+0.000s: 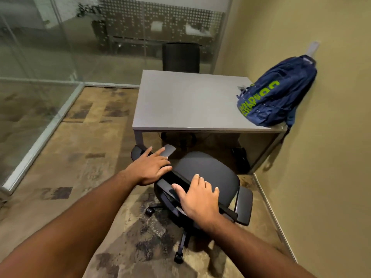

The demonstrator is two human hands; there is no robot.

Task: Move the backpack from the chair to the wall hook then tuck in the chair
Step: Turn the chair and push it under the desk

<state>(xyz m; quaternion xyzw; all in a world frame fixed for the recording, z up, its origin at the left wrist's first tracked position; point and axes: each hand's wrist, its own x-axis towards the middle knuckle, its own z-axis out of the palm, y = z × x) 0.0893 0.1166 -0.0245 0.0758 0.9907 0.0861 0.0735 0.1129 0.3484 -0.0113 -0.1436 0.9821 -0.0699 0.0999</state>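
The navy backpack point(279, 91) with green lettering hangs from the white wall hook point(312, 48) on the right wall, its bottom resting on the grey table's point(184, 101) right edge. The black office chair point(208, 173) stands in front of the table, its seat bare and angled toward the table's right half. My left hand point(151, 167) lies flat on the left end of the chair's backrest top. My right hand point(197, 194) rests on the backrest top further right, fingers curled over its edge.
A second black chair point(180, 57) stands behind the table against the glass partition point(60, 47). The glass wall also runs along the left. Patterned carpet point(84, 157) covers the floor. The yellow wall point(321, 157) is close on the right.
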